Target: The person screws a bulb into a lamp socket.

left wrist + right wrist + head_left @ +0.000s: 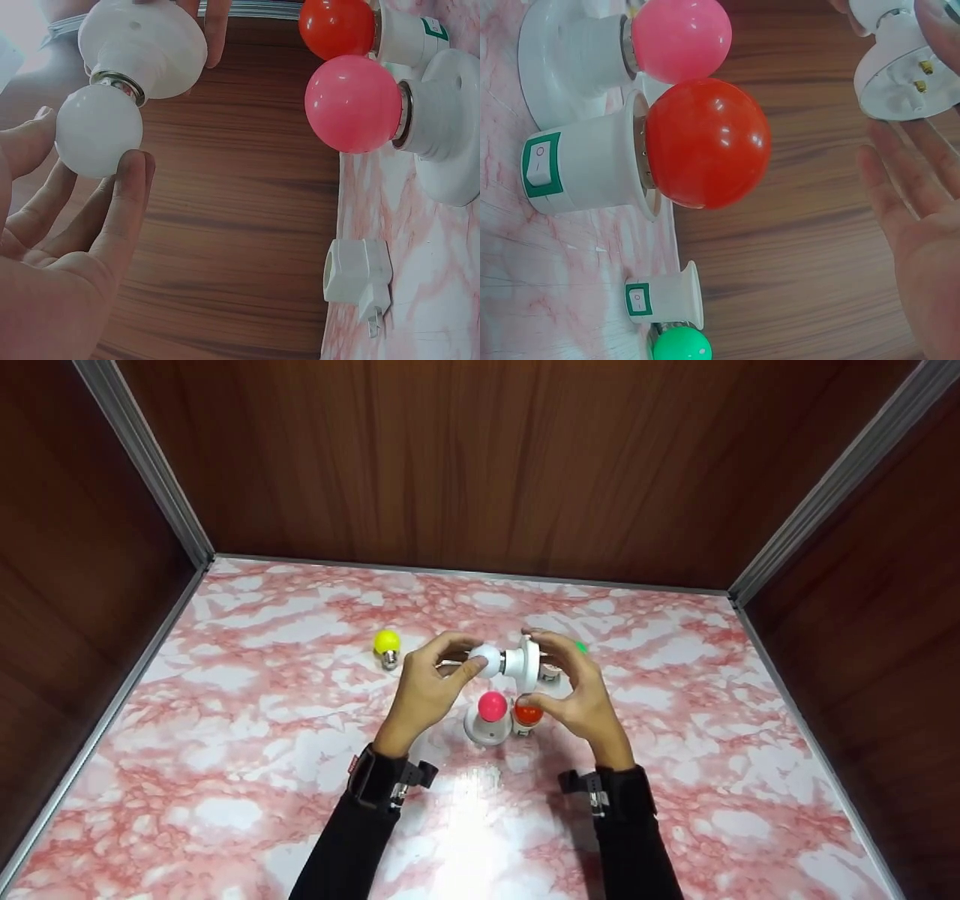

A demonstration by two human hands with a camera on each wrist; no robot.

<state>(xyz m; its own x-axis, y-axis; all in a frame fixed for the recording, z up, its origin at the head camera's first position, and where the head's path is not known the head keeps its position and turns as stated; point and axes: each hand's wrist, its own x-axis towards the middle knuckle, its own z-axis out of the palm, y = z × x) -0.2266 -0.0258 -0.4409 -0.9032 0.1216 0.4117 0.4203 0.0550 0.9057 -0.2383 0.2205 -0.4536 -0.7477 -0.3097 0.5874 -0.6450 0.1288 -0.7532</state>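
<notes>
My left hand (429,684) pinches a white round light bulb (99,131) between thumb and fingers. The bulb's metal base sits partly inside the neck of a white round lamp holder (142,46). That holder is gripped at its disc by my right hand (583,701), and two brass terminals show on its underside in the right wrist view. Both parts are held above the table, sideways in the head view. Below them stand a pink bulb (493,706) in a white round-based holder (450,127) and a red bulb (709,142) in a white switched holder (585,165).
A yellow bulb (387,643) lies on the marbled table (247,720) to the left. Farther back right are another white switched holder (664,296) and a green bulb (682,343). A white plug-in socket (356,274) shows in the left wrist view. Brown wooden panels (465,465) enclose the table.
</notes>
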